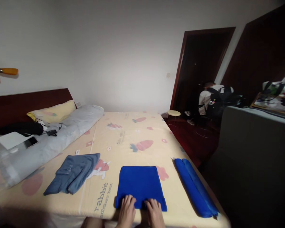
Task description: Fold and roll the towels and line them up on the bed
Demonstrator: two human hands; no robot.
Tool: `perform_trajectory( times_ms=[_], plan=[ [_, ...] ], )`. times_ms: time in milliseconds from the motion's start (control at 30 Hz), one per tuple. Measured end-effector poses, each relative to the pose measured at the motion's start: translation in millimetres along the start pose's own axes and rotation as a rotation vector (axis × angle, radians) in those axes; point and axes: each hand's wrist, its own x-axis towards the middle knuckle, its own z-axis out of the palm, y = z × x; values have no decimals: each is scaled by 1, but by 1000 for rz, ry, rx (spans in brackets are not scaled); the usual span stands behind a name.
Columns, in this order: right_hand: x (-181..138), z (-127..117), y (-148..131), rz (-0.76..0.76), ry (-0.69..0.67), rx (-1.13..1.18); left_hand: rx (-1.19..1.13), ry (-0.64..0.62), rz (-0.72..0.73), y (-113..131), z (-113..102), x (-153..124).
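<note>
A bright blue cloth, folded into a flat near-square, lies on the bed by its near edge. My left hand has its fingers curled over the cloth's near edge, left of the middle. To the right of the middle, my right hand grips the same edge with bent fingers. Both thumbs point inward, with a short gap between the hands. Right of the cloth, two blue rolls of similar fabric lie side by side. A crumpled grey-blue cloth with a white tag lies to the left.
The bed's patterned sheet spreads beneath everything. A long grey bundled quilt runs along the left, carrying a white flat object, a phone and a black bag. A stool and a seated person are beyond, near the door.
</note>
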Motion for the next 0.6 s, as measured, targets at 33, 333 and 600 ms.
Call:
perform_trajectory(
  times_ms=[33,333,600],
  plan=[
    [3,2,-10,-15,-52,21,-2,-55,18,7,8,1],
    [-22,-9,50,137,-201,-18,167,3,-58,-53,21,-14],
    [-34,-27,89,174,-143,-101,229,57,-7,-92,-5,-20]
  ],
)
